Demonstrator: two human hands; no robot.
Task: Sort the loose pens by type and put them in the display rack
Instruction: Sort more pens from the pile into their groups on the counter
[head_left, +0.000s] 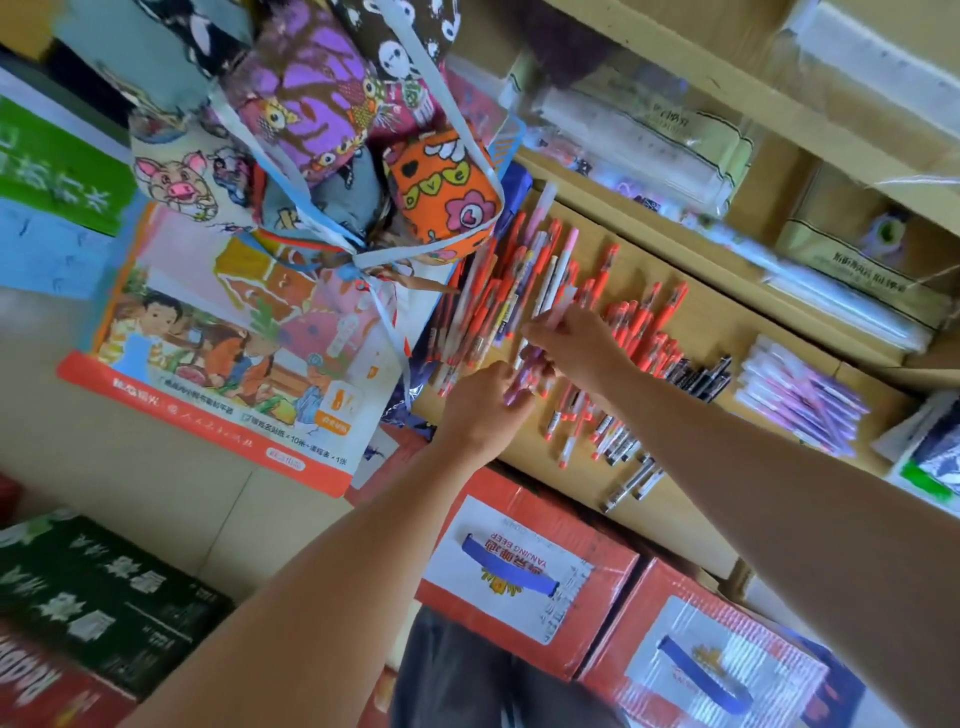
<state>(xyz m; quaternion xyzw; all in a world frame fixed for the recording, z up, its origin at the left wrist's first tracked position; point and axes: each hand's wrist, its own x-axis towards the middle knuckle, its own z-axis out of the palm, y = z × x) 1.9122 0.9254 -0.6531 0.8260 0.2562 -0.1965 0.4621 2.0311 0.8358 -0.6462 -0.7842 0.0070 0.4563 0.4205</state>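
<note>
- Cartons (93, 592) with dark green print sit at the lower left.
- Just right of them, a picture sheet (228, 353) with an orange border lies flat beside the shelf end.
- Above it is a bundle of patterned cloth bags (311, 104) tied with pale ribbon. Its lower edge overlaps the far left of the pens.
- On the left end of the tan shelf (737, 312) lies a heap of red pens (488, 296), crisscrossed and mixed with a few white ones.
- The left hand (483, 410) reaches the shelf's front edge, fingers curled round the lower end of a purple pen (522, 382).
- Just beside and above it, the right hand (576, 343) pinches a pale pen (561, 306) between thumb and fingers over the heap. The pen is blurred.
- Right of the hands, a row of red-capped pens (649, 322) lies side by side on the shelf.
- Next come black pens (701, 371), with some clear-barrelled pens (623, 467) loose near the front edge.
- Farther right is a clear packet of purple pens (800, 400).
- Red cartons (524, 566) stand under the shelf.
</note>
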